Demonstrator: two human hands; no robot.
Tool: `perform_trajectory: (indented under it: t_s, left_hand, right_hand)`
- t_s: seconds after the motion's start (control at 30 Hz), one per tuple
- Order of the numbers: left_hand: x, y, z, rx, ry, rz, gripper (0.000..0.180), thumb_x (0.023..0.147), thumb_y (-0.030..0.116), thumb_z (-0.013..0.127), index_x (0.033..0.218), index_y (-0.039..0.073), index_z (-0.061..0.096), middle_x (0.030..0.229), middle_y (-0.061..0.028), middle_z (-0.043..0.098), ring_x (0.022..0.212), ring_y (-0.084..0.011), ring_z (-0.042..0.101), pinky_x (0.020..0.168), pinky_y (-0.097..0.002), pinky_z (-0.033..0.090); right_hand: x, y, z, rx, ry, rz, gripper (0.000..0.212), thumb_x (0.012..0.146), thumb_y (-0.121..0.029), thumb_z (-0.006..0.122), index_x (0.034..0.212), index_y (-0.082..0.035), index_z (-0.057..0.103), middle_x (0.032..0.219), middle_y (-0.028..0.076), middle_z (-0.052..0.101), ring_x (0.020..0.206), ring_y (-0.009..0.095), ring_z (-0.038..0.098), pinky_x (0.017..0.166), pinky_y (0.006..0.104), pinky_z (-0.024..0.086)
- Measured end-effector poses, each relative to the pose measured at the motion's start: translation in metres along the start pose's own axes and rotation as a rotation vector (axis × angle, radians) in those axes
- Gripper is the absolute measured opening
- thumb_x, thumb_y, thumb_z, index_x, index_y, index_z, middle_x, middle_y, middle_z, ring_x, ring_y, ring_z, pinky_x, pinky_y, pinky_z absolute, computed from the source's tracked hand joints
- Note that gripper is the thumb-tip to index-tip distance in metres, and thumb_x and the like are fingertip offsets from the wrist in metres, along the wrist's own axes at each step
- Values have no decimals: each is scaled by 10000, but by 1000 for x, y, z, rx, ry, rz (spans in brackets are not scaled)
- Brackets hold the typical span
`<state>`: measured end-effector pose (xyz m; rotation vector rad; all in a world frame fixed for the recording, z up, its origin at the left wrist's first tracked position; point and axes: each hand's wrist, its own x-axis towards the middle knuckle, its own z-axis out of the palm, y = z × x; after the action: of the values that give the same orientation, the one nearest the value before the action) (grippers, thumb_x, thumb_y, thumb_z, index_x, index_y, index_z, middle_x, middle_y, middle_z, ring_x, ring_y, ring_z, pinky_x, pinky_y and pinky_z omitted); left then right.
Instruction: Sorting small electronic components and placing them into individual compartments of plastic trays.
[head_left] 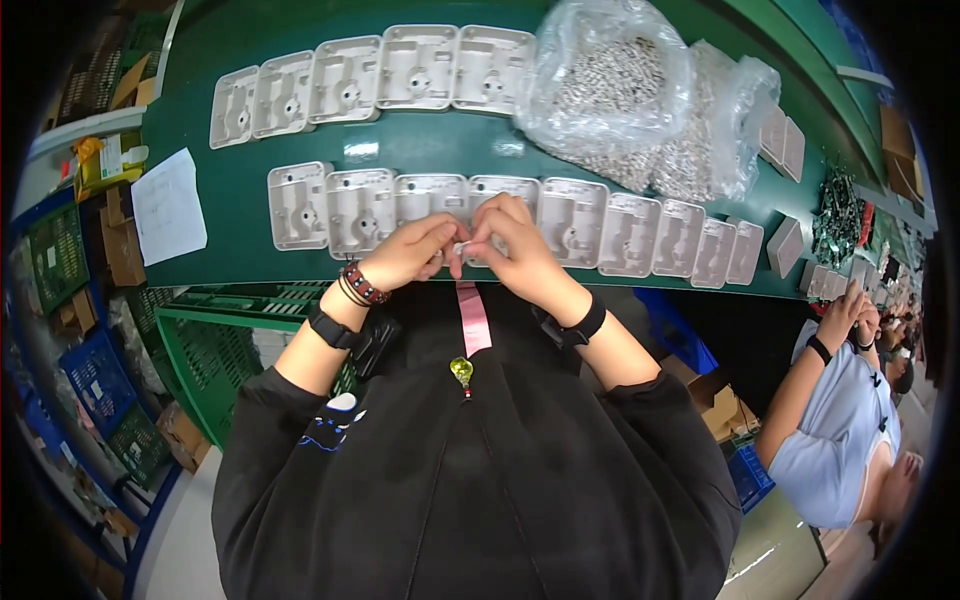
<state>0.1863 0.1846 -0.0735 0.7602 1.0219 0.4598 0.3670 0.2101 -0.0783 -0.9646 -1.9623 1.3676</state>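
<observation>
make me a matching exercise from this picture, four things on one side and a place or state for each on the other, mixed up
Things
1. right hand
2. large clear bag
3. white paper sheet
4. pink strip

Places or states
A. lying near the left end of the green table
B. full of small parts, beside the far row of pale casings
C. just above the yellow-green ornament in the picture
D. fingertips close to those of the left hand

Pairs: 1-D, 2-B, 3-A, 4-C

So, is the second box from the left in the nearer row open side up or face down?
Open side up: the box shows its rim and hollow inside.
</observation>
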Motion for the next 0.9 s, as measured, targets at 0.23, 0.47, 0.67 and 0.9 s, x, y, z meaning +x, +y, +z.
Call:
perform_trajectory:
  t_s: [0.23, 0.47, 0.67, 0.9]
  left_hand:
    - [-12, 2, -23, 36, -71, 16, 204, 923, 236, 388, 865, 57, 468, 576, 42, 382, 486, -52, 341, 422, -190, 281]
    - [-1, -15, -14, -231, -269, -9, 276, 942, 281, 336, 839, 61, 467, 578, 48, 372, 455, -41, 299, 399, -189, 249]
    - [21, -31, -2, -325, -219, -44, 326, 924, 351, 362, 842, 54, 468, 572, 40, 385, 460, -62, 327, 409, -196, 274]
    - [38, -36, 11, 989, 583, 156, 311, 827, 327, 533, 835, 24, 463, 653, -103, 571, 551, -244, 576, 479, -341, 446]
  right_hand:
    - [6, -5, 34, 371, 153, 362, 112, 742, -53, 607, 756, -53, 496, 843, 51, 449, 748, 158, 446, 671, 261, 359]
    - [2, -14, 10, 150, 6, 237, 111, 734, -7, 598, 799, -45, 516, 807, 54, 493, 721, 156, 492, 665, 263, 388]
    - [20, -1, -31, -249, -269, -236, 138, 692, -53, 628, 801, -35, 545, 740, 74, 551, 683, 246, 550, 612, 334, 430]
    - [64, 73, -51, -647, -401, -503, 99, 663, -110, 565, 753, -70, 575, 825, 38, 539, 786, 213, 537, 669, 328, 422]
